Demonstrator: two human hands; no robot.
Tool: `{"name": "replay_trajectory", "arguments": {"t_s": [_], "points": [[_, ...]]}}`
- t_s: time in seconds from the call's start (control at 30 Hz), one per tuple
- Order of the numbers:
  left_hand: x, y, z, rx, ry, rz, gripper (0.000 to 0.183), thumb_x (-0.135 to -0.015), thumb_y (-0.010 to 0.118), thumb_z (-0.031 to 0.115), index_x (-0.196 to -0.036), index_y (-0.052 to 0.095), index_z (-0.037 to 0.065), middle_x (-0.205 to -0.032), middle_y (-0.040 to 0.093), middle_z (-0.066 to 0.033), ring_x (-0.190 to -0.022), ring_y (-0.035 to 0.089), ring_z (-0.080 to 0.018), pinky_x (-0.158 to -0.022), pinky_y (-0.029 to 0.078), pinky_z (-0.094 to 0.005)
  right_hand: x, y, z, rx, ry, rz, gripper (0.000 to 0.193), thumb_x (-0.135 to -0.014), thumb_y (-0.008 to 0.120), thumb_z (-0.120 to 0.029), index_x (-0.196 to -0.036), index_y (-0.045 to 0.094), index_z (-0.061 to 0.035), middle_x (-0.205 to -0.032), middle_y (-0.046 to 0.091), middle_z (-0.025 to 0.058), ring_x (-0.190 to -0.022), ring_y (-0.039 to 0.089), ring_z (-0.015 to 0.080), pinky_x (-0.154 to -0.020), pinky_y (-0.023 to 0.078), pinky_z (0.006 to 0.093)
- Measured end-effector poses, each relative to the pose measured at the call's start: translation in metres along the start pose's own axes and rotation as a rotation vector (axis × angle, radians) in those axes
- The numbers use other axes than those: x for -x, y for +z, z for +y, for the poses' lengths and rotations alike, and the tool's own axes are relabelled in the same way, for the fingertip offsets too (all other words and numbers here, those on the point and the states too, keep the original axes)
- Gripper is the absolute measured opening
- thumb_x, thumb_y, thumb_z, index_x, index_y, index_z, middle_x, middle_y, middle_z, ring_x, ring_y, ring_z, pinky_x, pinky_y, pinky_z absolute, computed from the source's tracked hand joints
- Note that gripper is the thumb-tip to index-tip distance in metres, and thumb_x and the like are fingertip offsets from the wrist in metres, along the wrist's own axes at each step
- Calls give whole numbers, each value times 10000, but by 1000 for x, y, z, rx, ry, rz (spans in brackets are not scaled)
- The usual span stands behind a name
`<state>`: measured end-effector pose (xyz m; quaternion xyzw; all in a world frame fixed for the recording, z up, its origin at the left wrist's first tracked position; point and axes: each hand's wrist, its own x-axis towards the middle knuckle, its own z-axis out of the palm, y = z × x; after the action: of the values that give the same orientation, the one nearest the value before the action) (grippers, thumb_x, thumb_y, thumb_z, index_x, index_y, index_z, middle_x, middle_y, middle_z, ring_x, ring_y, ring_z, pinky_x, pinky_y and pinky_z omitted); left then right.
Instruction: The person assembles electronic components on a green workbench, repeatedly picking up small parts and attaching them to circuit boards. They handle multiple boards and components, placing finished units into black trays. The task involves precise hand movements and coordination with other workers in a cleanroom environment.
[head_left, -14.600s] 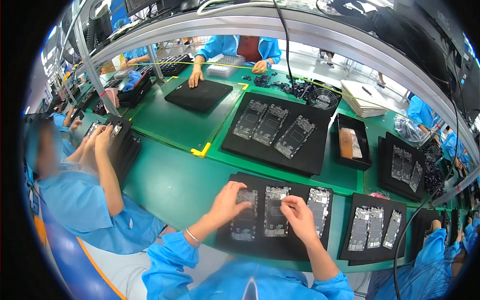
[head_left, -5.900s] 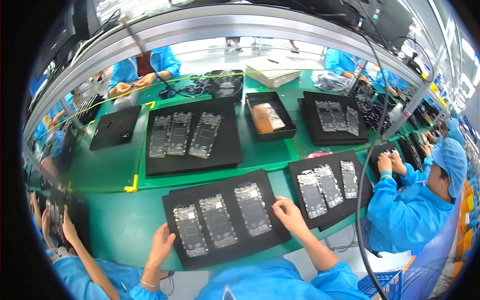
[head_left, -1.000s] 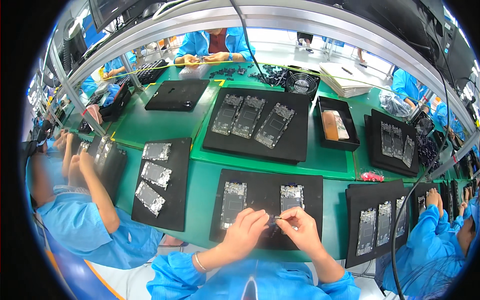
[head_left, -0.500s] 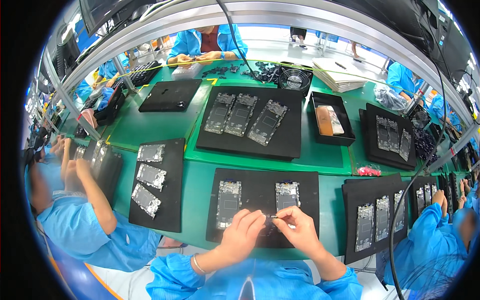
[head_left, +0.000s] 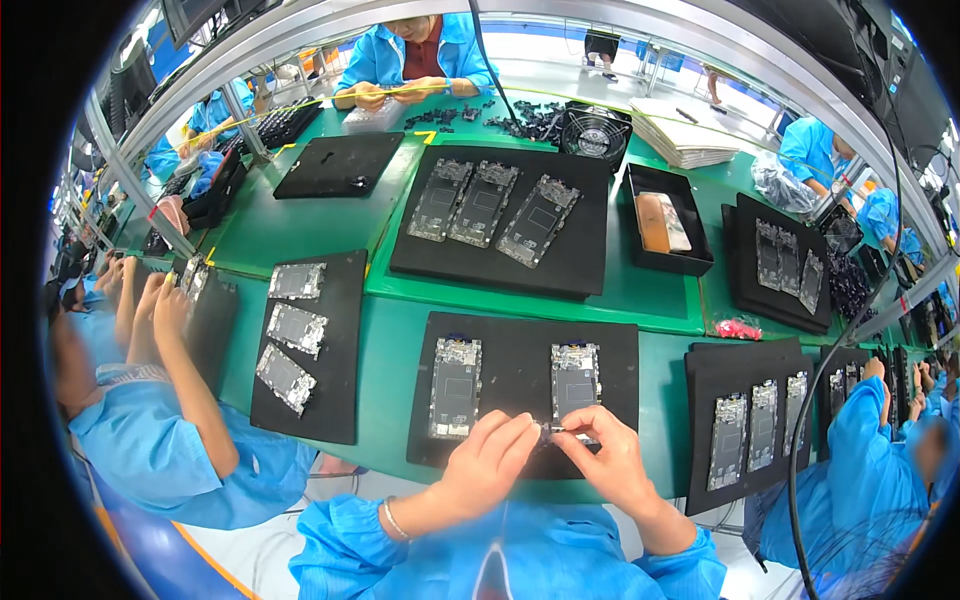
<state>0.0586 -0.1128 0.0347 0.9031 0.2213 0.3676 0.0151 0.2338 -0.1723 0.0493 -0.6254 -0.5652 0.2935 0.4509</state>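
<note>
Two phone frames with circuit boards lie on a black foam mat [head_left: 520,375]: the left phone frame [head_left: 457,390] and the right phone frame [head_left: 576,375]. My left hand [head_left: 490,458] is closed, fingertips together, just below and between the two frames. My right hand [head_left: 607,458] pinches with thumb and forefinger at the lower end of the right frame, covering part of it. The fingertips of both hands nearly meet over a small dark piece, too small to name. I cannot tell which hand grips it.
Beyond lies a foam stack [head_left: 500,265] with three phone frames. A black box [head_left: 690,262] and a small fan [head_left: 595,135] stand to its right. More loaded mats [head_left: 340,350] flank mine. Co-workers sit left, right and opposite; a black cable [head_left: 800,480] hangs at right.
The view has tilted slightly, so the table sits higher in the picture. My hands have shifted a little toward me over the mat, showing more of the right frame's lower end.
</note>
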Motion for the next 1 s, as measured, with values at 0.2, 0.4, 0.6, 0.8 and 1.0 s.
{"name": "replay_trajectory", "arguments": {"t_s": [0.2,0.4,0.6,0.8,1.0], "points": [[2,-1,0,24,-13,17,424,-683,735,22,-1069,558,12,-1069,574,-121,-888,561,-286,-716,518,-344,-3,-1,9,-149,30,-33,153,-785,707,-82,-877,598,-28,-843,643,79,-774,649,177,-682,529,289],[3,-2,1,-18,54,12,408,-687,726,40,-1062,566,19,-1059,580,-108,-884,559,-281,-714,518,-336,-6,-7,11,-111,-34,-102,143,-789,703,-105,-855,600,-29,-806,644,70,-759,643,155,-676,521,284],[-30,11,-28,178,-172,-159,463,-694,725,82,-1107,519,38,-1086,549,-132,-978,531,-355,-784,493,-404,-43,-7,31,-125,133,-113,219,-856,627,-198,-979,592,-20,-851,655,92,-801,635,161,-717,504,297],[-42,70,-87,17,-316,-403,664,-652,790,240,-1207,486,38,-1188,501,-130,-1152,425,-340,-953,381,-425,-36,-27,114,-41,247,214,202,-915,556,-128,-1060,566,12,-966,645,91,-860,635,145,-748,501,269],[-68,132,-58,293,-334,-489,635,-638,802,219,-1176,511,47,-1181,495,-132,-1140,433,-332,-958,380,-417,-42,-17,123,-73,273,260,268,-942,507,-132,-1160,533,23,-1047,633,129,-861,643,156,-747,516,273]]}}
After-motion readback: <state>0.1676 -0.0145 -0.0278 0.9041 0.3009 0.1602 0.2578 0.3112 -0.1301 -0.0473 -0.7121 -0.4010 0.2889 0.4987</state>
